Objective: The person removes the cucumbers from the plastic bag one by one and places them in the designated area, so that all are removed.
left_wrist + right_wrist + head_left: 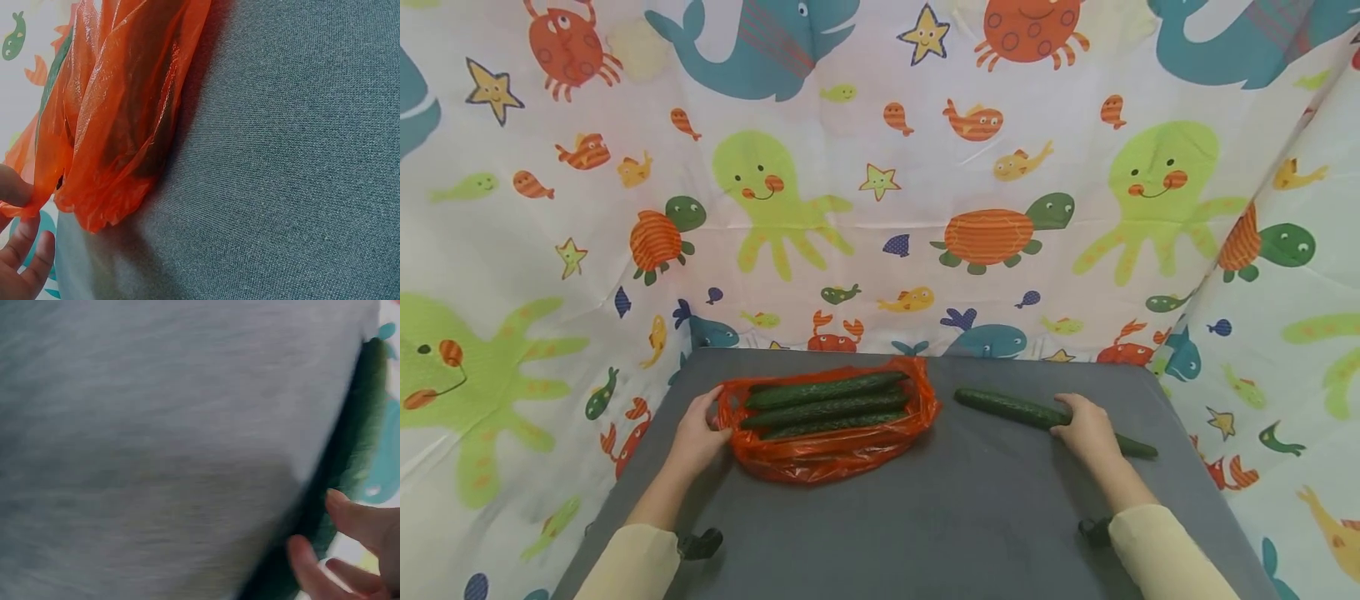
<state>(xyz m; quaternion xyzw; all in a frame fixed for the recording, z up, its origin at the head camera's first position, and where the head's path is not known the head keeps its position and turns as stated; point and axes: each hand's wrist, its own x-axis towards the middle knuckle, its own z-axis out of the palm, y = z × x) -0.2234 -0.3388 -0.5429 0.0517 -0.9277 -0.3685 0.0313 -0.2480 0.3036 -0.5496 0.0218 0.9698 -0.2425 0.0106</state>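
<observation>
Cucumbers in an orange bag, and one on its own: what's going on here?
A person is handling cucumbers at a gray table. The left grip pinches the end of an orange plastic bag, which lies open with at least three bagged cucumbers showing. The right grip is at a loose cucumber outside the bag, thumb and fingers either side; how firmly it is held, I can't tell.

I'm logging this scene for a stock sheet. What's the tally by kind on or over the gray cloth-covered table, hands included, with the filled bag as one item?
Loose long dark green cucumber: 1
Filled orange-red translucent plastic bag: 1
Bare hands, left and right: 2
Total: 4
</observation>
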